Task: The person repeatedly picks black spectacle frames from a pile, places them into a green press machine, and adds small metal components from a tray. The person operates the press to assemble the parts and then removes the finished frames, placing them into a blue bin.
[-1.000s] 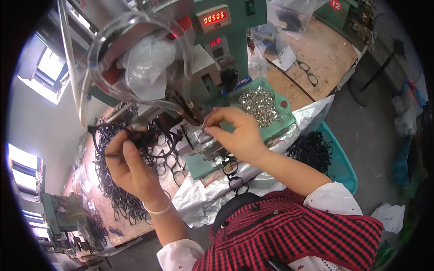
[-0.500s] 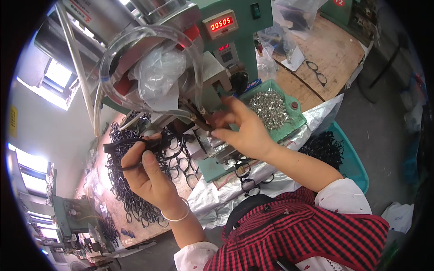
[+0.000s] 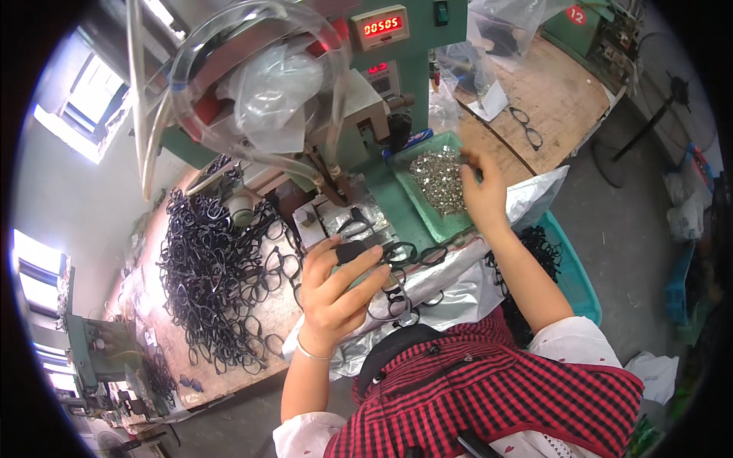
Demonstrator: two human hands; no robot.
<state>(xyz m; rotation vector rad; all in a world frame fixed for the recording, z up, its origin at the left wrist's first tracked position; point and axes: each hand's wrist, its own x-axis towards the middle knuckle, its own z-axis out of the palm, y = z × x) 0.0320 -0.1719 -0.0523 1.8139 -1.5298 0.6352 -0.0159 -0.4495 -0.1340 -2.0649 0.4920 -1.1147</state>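
My left hand (image 3: 340,294) is held low in front of the machine, its fingers stretched and apart over a dark flat piece (image 3: 352,252). Just beyond its fingertips lies a black eyeglass frame (image 3: 400,255); no firm grip on it shows. Another black piece, curved (image 3: 356,222), sits in the machine's work area. My right hand (image 3: 485,192) reaches to the right side of a green tray (image 3: 450,227), with its fingers bent apart at the edge of a heap of small shiny metal parts (image 3: 437,179). Nothing is visible in that hand.
Many black eyeglass frames (image 3: 202,267) are heaped at the left. The green machine (image 3: 418,69), with red displays and clear tubing (image 3: 180,114), stands ahead. A turquoise bin (image 3: 578,278) holds more black pieces at right. One frame (image 3: 525,128) lies on the far table.
My right hand has left the machine and moved right to the metal parts. My left hand has come down and right from above the heap, and its fingers have spread.
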